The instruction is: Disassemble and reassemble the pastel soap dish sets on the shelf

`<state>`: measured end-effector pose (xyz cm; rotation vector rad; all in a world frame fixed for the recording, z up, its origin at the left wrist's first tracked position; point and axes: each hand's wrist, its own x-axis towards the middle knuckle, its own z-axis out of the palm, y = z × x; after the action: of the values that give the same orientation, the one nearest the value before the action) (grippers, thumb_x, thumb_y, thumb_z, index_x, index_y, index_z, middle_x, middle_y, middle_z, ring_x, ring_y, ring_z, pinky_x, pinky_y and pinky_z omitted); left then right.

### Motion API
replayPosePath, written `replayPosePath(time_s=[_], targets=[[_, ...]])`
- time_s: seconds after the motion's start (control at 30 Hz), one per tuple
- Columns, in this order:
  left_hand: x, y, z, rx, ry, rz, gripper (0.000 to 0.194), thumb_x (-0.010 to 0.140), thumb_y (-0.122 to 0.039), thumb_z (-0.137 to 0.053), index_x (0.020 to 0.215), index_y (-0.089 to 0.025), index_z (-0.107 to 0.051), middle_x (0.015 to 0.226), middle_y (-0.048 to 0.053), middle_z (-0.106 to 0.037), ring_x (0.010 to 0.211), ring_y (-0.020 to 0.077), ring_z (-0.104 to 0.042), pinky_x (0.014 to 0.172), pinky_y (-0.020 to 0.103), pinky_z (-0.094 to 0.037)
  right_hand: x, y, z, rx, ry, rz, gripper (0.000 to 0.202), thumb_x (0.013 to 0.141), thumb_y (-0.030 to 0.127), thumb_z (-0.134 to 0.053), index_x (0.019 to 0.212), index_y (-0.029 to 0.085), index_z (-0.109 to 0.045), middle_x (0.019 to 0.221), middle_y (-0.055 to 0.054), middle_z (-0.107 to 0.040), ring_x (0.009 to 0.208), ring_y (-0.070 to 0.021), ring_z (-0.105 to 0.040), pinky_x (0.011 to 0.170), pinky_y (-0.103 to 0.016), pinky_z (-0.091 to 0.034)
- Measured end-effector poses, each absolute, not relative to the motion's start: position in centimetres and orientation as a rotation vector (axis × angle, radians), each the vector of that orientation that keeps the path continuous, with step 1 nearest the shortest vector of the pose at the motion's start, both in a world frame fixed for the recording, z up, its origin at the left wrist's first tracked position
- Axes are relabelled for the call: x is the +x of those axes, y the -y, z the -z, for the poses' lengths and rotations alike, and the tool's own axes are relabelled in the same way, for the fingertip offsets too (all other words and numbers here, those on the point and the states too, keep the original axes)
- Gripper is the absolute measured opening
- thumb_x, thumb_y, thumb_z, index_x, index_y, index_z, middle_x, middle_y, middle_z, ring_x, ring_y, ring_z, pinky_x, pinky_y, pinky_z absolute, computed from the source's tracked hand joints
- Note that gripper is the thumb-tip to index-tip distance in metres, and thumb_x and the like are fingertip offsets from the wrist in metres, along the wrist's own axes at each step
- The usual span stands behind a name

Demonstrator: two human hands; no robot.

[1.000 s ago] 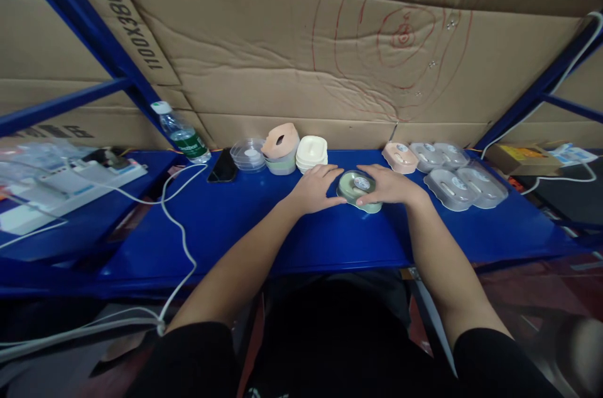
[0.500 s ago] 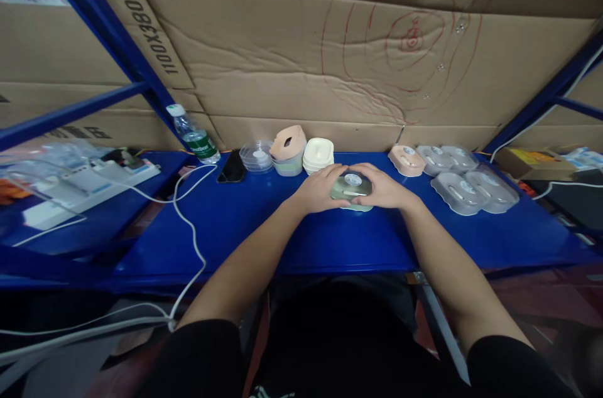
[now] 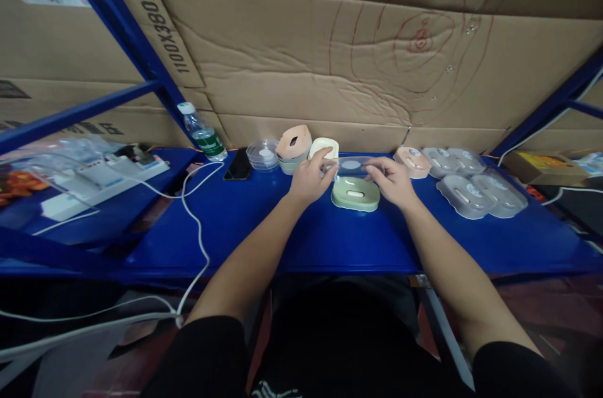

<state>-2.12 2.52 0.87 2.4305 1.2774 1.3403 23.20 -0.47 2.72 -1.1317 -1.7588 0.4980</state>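
Observation:
A clear plastic lid [image 3: 350, 165] with a white round sticker is held between my two hands, above and just behind a light green oval dish [image 3: 355, 194]. My left hand [image 3: 311, 175] grips the lid's left end between thumb and fingers. At the other end, my right hand [image 3: 392, 177] pinches it the same way. The green dish rests on the blue table, uncovered, with a pale oblong piece in its middle. Behind my left hand stand cream-coloured dishes [image 3: 325, 145], partly hidden by its fingers.
Left of centre are peach and green containers [image 3: 294, 144], stacked clear lids [image 3: 262, 156], a phone [image 3: 238, 166] and a water bottle [image 3: 205, 137]. To the right sit a lidded peach dish [image 3: 412, 163] and several lidded grey dishes [image 3: 464, 197]. A white cable [image 3: 198, 228] crosses the table's left side.
The clear lid has come up off the green dish and moved slightly back, held in both hands. My hands have spread apart, and the dish stays on the table.

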Motion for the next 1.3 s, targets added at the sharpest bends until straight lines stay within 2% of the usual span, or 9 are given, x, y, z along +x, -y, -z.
replayPosePath(time_s=[0.07,0.13,0.2,0.33,0.53,0.73,0.97,1.13,1.3], targets=[[-2.1,-2.3,-1.1,2.541,-1.171,-1.334,0.072,0.097,-0.055,-0.064,0.156,-0.019,-0.042,0.136,0.016,-0.07,0.109,0.0251,-0.073,0.099,0.041,-0.058,23.2,0.2,-2.5,-1.165,1.579,-0.568,0.045,0.091,0.068,-0.062,0.105,0.025,-0.07,0.086,-0.005,-0.076,0.065,-0.0222,-0.071,0.069,-0.042,-0.062],[-2.1,-2.1,-1.6,2.712,-1.014,-1.279,0.078,0.092,-0.063,-0.067,0.154,-0.021,-0.045,0.149,0.018,-0.061,0.123,0.0288,-0.068,0.103,0.045,-0.056,23.3,-0.2,-2.5,-1.163,1.424,-0.62,0.044,0.089,0.067,-0.066,0.105,0.026,-0.067,0.076,-0.002,-0.072,0.054,-0.0191,-0.064,0.056,-0.037,-0.058],[-2.1,-1.9,-2.0,2.85,-0.893,-1.184,0.065,0.094,-0.065,-0.064,0.142,-0.022,-0.058,0.155,0.018,-0.055,0.131,0.031,-0.063,0.105,0.048,-0.055,23.6,-0.6,-2.7,-1.153,1.31,-0.651,0.042,0.086,0.065,-0.069,0.101,0.026,-0.065,0.067,0.0,-0.067,0.048,-0.0174,-0.059,0.048,-0.034,-0.053],[-1.8,-1.9,-2.2,2.95,-0.845,-1.017,0.041,0.099,-0.057,-0.061,0.114,-0.021,-0.071,0.159,0.018,-0.049,0.125,0.0299,-0.065,0.103,0.05,-0.054,24.1,-1.3,-2.8,-1.179,1.214,-0.696,0.044,0.081,0.067,-0.072,0.094,0.026,-0.063,0.06,0.001,-0.063,0.046,-0.0182,-0.056,0.041,-0.031,-0.046],[-2.9,-2.4,-2.8,2.782,-1.151,-1.232,0.032,0.098,-0.052,-0.065,0.106,-0.022,-0.072,0.152,0.015,-0.056,0.136,0.035,-0.057,0.11,0.056,-0.047,24.3,-1.3,-2.9,-1.107,1.239,-0.757,0.062,0.086,0.078,-0.057,0.12,0.027,-0.06,0.079,-0.001,-0.072,0.048,-0.0152,-0.06,0.048,-0.031,-0.05],[-9.0,-4.4,-4.5,1.906,-2.033,-1.777,0.025,0.1,-0.041,-0.06,0.115,-0.022,-0.064,0.155,0.017,-0.047,0.146,0.0346,-0.045,0.118,0.055,-0.038,24.7,-2.2,-2.1,-1.205,1.314,-0.733,0.066,0.079,0.072,-0.071,0.125,0.028,-0.056,0.089,-0.001,-0.073,0.052,-0.0139,-0.061,0.052,-0.031,-0.053],[-13.3,-6.3,-3.3,1.495,-2.382,-1.375,0.024,0.095,-0.041,-0.065,0.111,-0.023,-0.064,0.138,0.016,-0.062,0.135,0.0392,-0.054,0.114,0.064,-0.036,25.3,-3.2,-0.9,-1.256,1.368,-0.744,0.064,0.078,0.068,-0.073,0.121,0.023,-0.06,0.087,0.0,-0.071,0.053,-0.0139,-0.062,0.054,-0.031,-0.053],[-13.4,-7.0,-2.4,1.457,-2.402,-1.132,0.021,0.095,-0.039,-0.062,0.111,-0.026,-0.064,0.14,0.019,-0.06,0.134,0.0398,-0.054,0.11,0.065,-0.037,25.8,-2.8,-0.5,-1.324,1.638,-0.559,0.06,0.086,0.061,-0.07,0.13,0.021,-0.062,0.094,-0.004,-0.074,0.07,-0.0198,-0.07,0.073,-0.04,-0.061],[-13.3,-7.0,-2.8,1.455,-2.399,-1.11,0.021,0.094,-0.036,-0.059,0.11,-0.025,-0.064,0.139,0.018,-0.061,0.134,0.0395,-0.054,0.111,0.063,-0.036,25.6,-2.2,-0.6,-1.347,1.876,-0.438,0.056,0.09,0.055,-0.068,0.136,0.022,-0.062,0.104,-0.008,-0.077,0.084,-0.0243,-0.072,0.085,-0.047,-0.06]])
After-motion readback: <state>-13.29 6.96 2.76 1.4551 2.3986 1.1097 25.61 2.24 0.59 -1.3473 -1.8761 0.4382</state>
